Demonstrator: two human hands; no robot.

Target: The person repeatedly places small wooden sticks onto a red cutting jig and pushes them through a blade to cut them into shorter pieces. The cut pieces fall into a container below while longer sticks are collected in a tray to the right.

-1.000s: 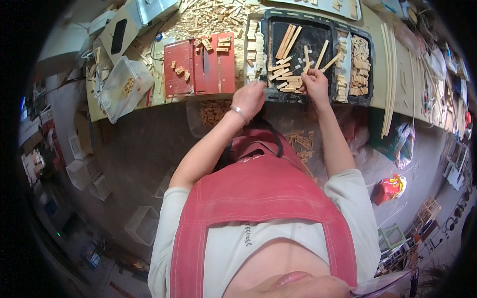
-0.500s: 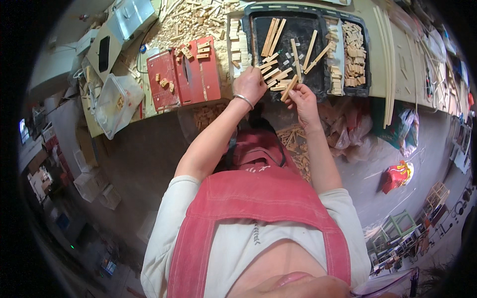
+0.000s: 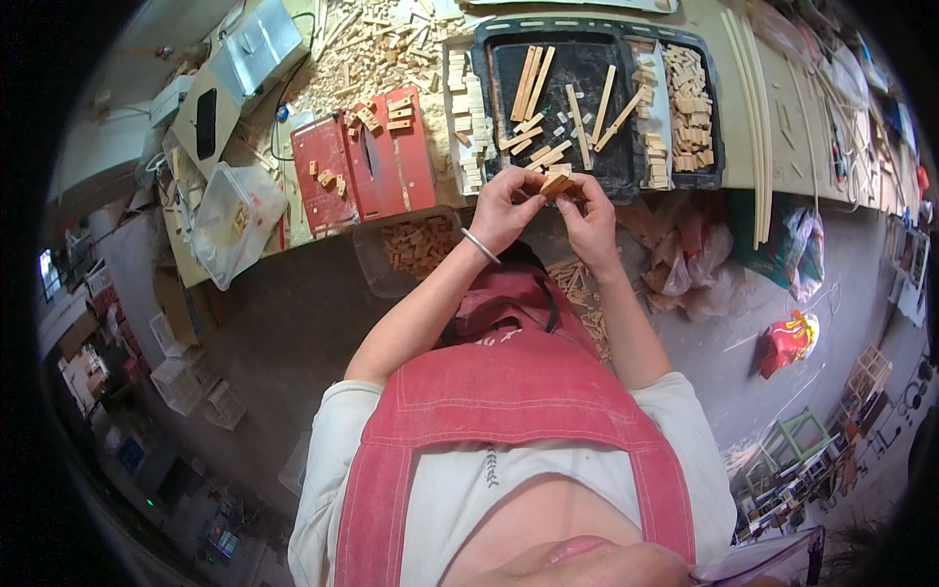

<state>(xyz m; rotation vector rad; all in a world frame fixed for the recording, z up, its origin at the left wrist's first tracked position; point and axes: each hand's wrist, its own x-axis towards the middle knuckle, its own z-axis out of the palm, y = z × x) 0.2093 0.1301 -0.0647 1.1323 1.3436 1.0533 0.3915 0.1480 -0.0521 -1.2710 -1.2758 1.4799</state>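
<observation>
Near the front edge of the black tray [image 3: 604, 61], my two hands meet around a few short wooden strips [image 3: 557, 184] pressed together. My left hand [image 3: 509, 207], with a bangle at the wrist, pinches them from the left. The fingers of my right hand [image 3: 590, 213] close on them from the right. Exactly how many pieces are held is hidden by the fingers. Just beyond, long wooden sticks [image 3: 579, 127] and shorter strips [image 3: 523, 132] lie loose in the tray among small pale bits.
A narrow white box [image 3: 469, 117] of wooden blocks stands left of the sticks; more blocks [image 3: 691, 108] fill the tray's right part. Farther left are a slotted red metal plate [image 3: 406, 176] and a tilted clear plastic box [image 3: 220, 210]. Below the bench sits a bin of wood pieces [image 3: 416, 245].
My left hand has come back from the tray's strips toward me. My right hand has drawn in beside it with its strip, and both now grip wooden pieces together.
</observation>
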